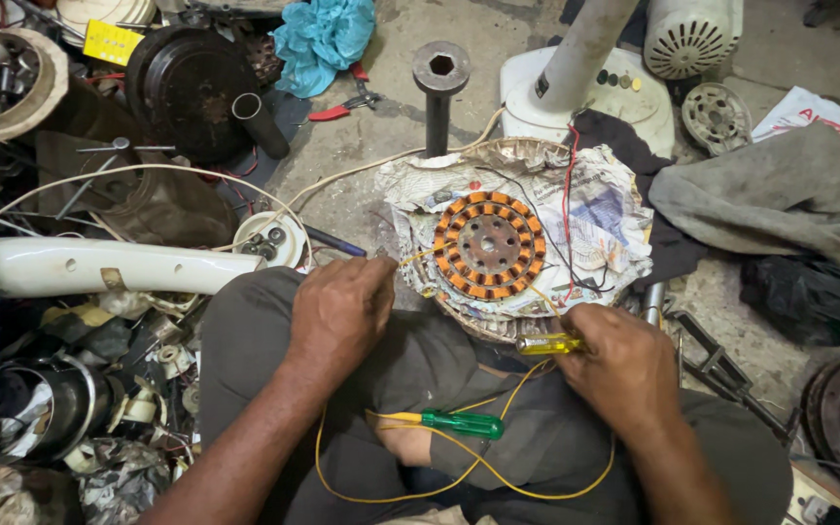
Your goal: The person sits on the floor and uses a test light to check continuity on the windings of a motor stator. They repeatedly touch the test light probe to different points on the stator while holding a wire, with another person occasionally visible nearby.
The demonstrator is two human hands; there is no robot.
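Green screwdriver (464,424) on lap, hands flanking stator (489,245) amid fan parts

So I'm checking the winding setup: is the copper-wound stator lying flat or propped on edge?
Flat. The stator lies face-up on crumpled newspaper, its full ring of coils showing.

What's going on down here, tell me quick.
A person sits cross-legged on the floor at a round motor stator with orange-wrapped copper coils, resting on crumpled newspaper over a basket. The right hand grips a yellow-handled tool at the stator's near edge. The left hand rests at the paper's left edge. A yellow wire loops across the lap, where a green-handled screwdriver lies. Fan parts lie around.
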